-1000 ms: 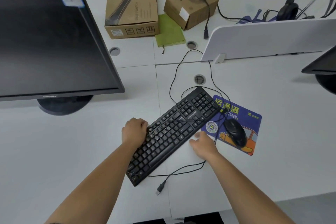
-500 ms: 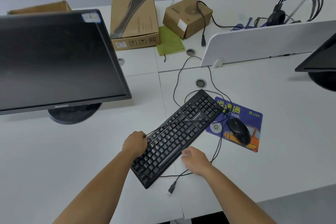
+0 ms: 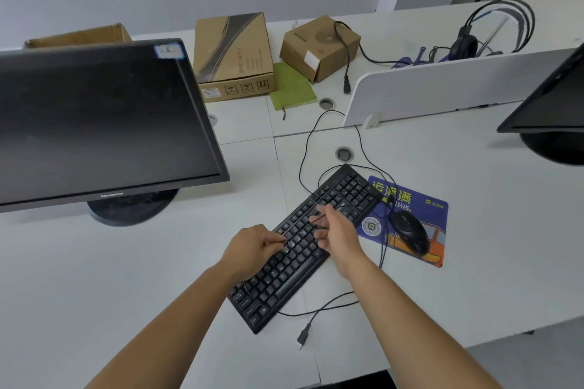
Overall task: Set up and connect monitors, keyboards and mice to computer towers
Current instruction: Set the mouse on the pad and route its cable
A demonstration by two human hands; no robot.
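**Desk, viewed from above the person's forearms.** The black keyboard [image 3: 347, 191] lies diagonally on the white desk [image 3: 94, 278]. Its far corner meets the blue mouse pad [image 3: 423, 204], on which the black mouse [image 3: 410, 232] rests. Both hands are over the middle rows of keys.

The left hand [image 3: 252, 246] has its fingers curled, with thumb and fingertips pinching a thin black cable [image 3: 301, 230] just above the keys. The right hand [image 3: 339, 232] is held edge-on, palm turned toward the left hand. Its fingertips appear to nip the same cable a little farther along, though blur there leaves the grip uncertain. The short stretch of cable between the two hands is raised off the keys.

Slack loops trail on the desk beyond the keyboard's far end and past its near end, where a USB plug [image 3: 304, 334] lies loose close to the desk edge.

A dark monitor [image 3: 94, 123] on a round base stands to the left, and part of a second monitor [image 3: 550, 98] shows at the right. Behind are a flat cardboard box [image 3: 234, 54], a smaller box [image 3: 316, 47], a green notebook [image 3: 292, 88], a white divider panel [image 3: 442, 88] and, beyond it, a headset [image 3: 464, 44].
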